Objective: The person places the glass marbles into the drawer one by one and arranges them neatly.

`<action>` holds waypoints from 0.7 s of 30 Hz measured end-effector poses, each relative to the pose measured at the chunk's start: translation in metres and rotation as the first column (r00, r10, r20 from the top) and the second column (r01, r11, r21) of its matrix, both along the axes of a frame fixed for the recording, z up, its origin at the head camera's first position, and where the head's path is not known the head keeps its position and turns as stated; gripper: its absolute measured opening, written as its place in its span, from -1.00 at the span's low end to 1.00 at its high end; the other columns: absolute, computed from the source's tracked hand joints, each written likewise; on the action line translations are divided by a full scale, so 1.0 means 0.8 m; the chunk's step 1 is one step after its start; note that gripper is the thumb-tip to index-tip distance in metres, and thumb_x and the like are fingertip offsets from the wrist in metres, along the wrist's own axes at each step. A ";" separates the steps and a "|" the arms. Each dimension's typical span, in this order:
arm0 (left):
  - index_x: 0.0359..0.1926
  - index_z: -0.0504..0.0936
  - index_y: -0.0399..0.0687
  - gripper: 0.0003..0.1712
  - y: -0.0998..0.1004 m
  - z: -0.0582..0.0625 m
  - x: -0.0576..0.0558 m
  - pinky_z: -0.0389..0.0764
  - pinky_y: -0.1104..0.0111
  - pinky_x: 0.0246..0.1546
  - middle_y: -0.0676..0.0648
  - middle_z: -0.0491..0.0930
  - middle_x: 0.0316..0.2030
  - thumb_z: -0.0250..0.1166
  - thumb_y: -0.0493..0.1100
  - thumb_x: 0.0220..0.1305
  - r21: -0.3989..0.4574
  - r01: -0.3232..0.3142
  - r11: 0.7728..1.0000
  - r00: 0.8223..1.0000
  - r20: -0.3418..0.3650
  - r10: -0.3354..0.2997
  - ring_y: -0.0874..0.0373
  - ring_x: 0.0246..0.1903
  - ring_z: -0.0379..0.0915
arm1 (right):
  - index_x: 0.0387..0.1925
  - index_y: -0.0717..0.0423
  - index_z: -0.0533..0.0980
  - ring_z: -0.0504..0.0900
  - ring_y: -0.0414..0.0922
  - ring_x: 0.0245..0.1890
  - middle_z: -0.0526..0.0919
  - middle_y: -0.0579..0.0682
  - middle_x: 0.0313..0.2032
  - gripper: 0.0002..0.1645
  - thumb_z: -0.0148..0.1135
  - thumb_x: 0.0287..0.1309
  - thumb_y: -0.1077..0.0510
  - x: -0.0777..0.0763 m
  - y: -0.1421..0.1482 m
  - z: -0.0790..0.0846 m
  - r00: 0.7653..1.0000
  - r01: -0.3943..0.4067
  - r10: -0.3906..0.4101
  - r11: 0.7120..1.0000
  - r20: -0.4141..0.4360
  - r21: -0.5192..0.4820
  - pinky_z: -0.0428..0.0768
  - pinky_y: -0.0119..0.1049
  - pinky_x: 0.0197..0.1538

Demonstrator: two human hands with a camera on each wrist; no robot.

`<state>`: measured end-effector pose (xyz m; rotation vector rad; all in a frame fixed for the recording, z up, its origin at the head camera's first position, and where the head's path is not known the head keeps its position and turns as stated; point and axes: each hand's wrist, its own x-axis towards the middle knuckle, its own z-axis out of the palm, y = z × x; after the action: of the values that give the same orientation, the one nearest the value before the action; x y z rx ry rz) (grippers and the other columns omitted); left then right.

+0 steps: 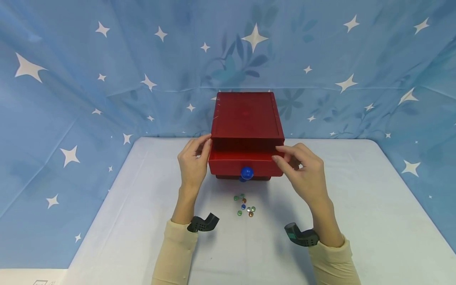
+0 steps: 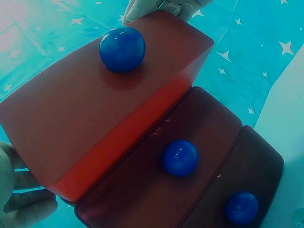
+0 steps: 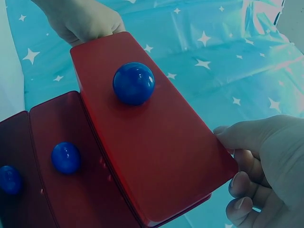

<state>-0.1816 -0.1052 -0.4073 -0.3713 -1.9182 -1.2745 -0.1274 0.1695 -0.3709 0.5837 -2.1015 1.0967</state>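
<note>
A red cabinet (image 1: 246, 113) stands at the back of the table, its top drawer (image 1: 229, 168) pulled partway out. The visible part of that drawer's inside is bare. A round blue knob (image 1: 247, 173) sits on its front. My left hand (image 1: 194, 160) holds the drawer's left side, fingers (image 2: 31, 206) beside its end in the left wrist view. On the right, the thumb and curled fingers of my right hand (image 1: 304, 170) pinch the drawer's right front corner, with the thumb (image 3: 244, 133) at the front edge.
Two lower drawers, a middle one (image 2: 142, 180) and a bottom one (image 2: 259, 166), are closed, each with a blue knob. Several small green, brown, blue and clear glass marbles (image 1: 244, 200) lie on the white table (image 1: 142, 221) before the cabinet. A blue star-patterned cloth (image 1: 178, 59) hangs close behind.
</note>
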 end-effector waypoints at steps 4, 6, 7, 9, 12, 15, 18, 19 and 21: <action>-0.01 0.75 -0.13 -0.76 0.000 0.000 0.000 0.62 0.61 -0.26 -0.13 0.74 -0.24 0.29 -0.18 0.38 0.002 0.001 1.000 1.000 0.001 -0.001 0.09 -0.40 0.64 | -0.10 0.16 0.71 0.39 -0.32 -0.47 0.52 -0.03 -0.48 -0.62 0.51 -0.04 0.38 0.001 0.000 0.001 1.000 0.003 -0.003 1.000 0.001 0.005 0.41 -0.63 -0.37; -0.01 0.75 -0.12 -0.76 0.000 0.000 0.000 0.62 0.61 -0.27 -0.13 0.74 -0.25 0.29 -0.18 0.38 0.006 -0.001 1.000 1.000 0.002 0.001 0.08 -0.40 0.64 | -0.10 0.16 0.71 0.39 -0.32 -0.47 0.53 -0.03 -0.48 -0.61 0.52 -0.04 0.38 0.001 0.000 0.002 1.000 0.006 -0.006 1.000 0.002 0.008 0.41 -0.63 -0.37; -0.01 0.75 -0.12 -0.77 0.000 -0.001 -0.001 0.61 0.62 -0.27 -0.13 0.74 -0.25 0.28 -0.18 0.39 0.006 -0.002 1.000 1.000 0.003 0.002 0.08 -0.40 0.64 | -0.09 0.16 0.71 0.39 -0.32 -0.46 0.53 -0.03 -0.48 -0.61 0.52 -0.05 0.38 0.001 0.000 0.002 1.000 0.005 -0.006 1.000 0.003 0.008 0.41 -0.64 -0.37; -0.02 0.75 -0.12 -0.77 0.001 -0.001 -0.001 0.60 0.63 -0.27 -0.13 0.74 -0.25 0.28 -0.19 0.39 0.007 -0.004 1.000 1.000 0.002 0.004 0.08 -0.40 0.64 | -0.09 0.16 0.71 0.40 -0.31 -0.47 0.53 -0.03 -0.48 -0.60 0.52 -0.05 0.38 0.001 0.001 0.002 1.000 0.006 -0.006 1.000 0.005 0.010 0.41 -0.63 -0.37; -0.02 0.75 -0.12 -0.77 0.000 -0.001 -0.001 0.60 0.63 -0.28 -0.13 0.74 -0.26 0.28 -0.19 0.39 0.007 -0.006 1.000 1.000 -0.001 0.006 0.08 -0.41 0.63 | -0.09 0.15 0.71 0.40 -0.32 -0.47 0.54 -0.03 -0.47 -0.60 0.52 -0.05 0.37 0.002 0.001 0.003 1.000 0.004 -0.004 1.000 0.007 0.008 0.42 -0.63 -0.38; -0.02 0.75 -0.12 -0.77 0.000 0.000 -0.002 0.59 0.64 -0.28 -0.13 0.74 -0.27 0.28 -0.19 0.39 0.006 -0.008 1.000 1.000 -0.003 0.008 0.08 -0.41 0.63 | -0.10 0.15 0.72 0.40 -0.32 -0.47 0.54 -0.03 -0.48 -0.61 0.52 -0.05 0.38 0.002 0.001 0.003 1.000 0.001 -0.001 1.000 0.008 0.003 0.42 -0.62 -0.38; -0.02 0.75 -0.12 -0.77 0.000 -0.001 -0.002 0.59 0.64 -0.28 -0.13 0.74 -0.27 0.28 -0.19 0.39 0.005 -0.009 1.000 1.000 -0.004 0.009 0.09 -0.42 0.62 | -0.10 0.15 0.72 0.40 -0.32 -0.47 0.54 -0.03 -0.48 -0.61 0.52 -0.06 0.38 0.002 0.001 0.003 1.000 -0.001 0.001 1.000 0.009 0.003 0.42 -0.61 -0.38; -0.02 0.76 -0.12 -0.77 0.000 -0.001 -0.002 0.59 0.64 -0.28 -0.13 0.74 -0.27 0.28 -0.19 0.39 0.005 -0.009 1.000 1.000 -0.003 0.009 0.09 -0.42 0.62 | -0.10 0.15 0.72 0.40 -0.32 -0.47 0.54 -0.03 -0.47 -0.61 0.52 -0.06 0.38 0.002 0.001 0.004 1.000 -0.002 0.001 1.000 0.009 0.003 0.42 -0.62 -0.38; -0.03 0.76 -0.12 -0.77 0.000 -0.001 -0.003 0.59 0.64 -0.28 -0.13 0.74 -0.27 0.28 -0.19 0.39 0.007 -0.009 1.000 1.000 -0.002 0.009 0.09 -0.42 0.63 | -0.10 0.15 0.72 0.41 -0.32 -0.47 0.54 -0.03 -0.47 -0.60 0.52 -0.06 0.38 0.002 0.001 0.004 1.000 -0.001 0.001 1.000 0.009 0.004 0.42 -0.62 -0.39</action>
<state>-0.1837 -0.1052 -0.4082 -0.3602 -1.9115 -1.2740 -0.1256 0.1703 -0.3678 0.5832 -2.1121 1.0981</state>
